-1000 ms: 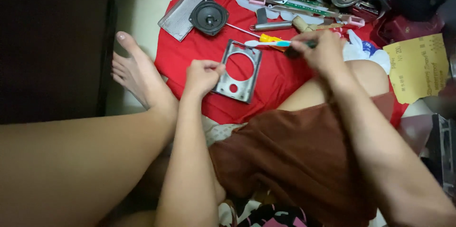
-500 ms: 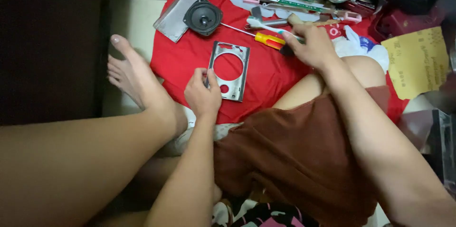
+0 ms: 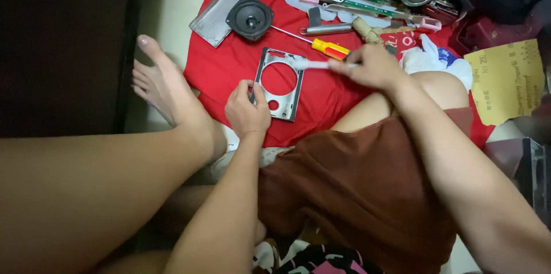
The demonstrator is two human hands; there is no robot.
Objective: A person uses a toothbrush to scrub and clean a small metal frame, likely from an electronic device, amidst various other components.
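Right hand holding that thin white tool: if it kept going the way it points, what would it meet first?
The right hand points its thin white tool leftward; the tip already overlaps the grey metal plate with a round cutout, so probably that, though height is unclear.

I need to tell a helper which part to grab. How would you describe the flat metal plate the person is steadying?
Look at the red cloth spread on the floor. Near its middle, at the fingertips of the left hand, lies the grey metal plate. Unlike the round black speaker and the yellow-handled screwdriver nearby, it is a flat rectangle with one big round cutout and a smaller hole.
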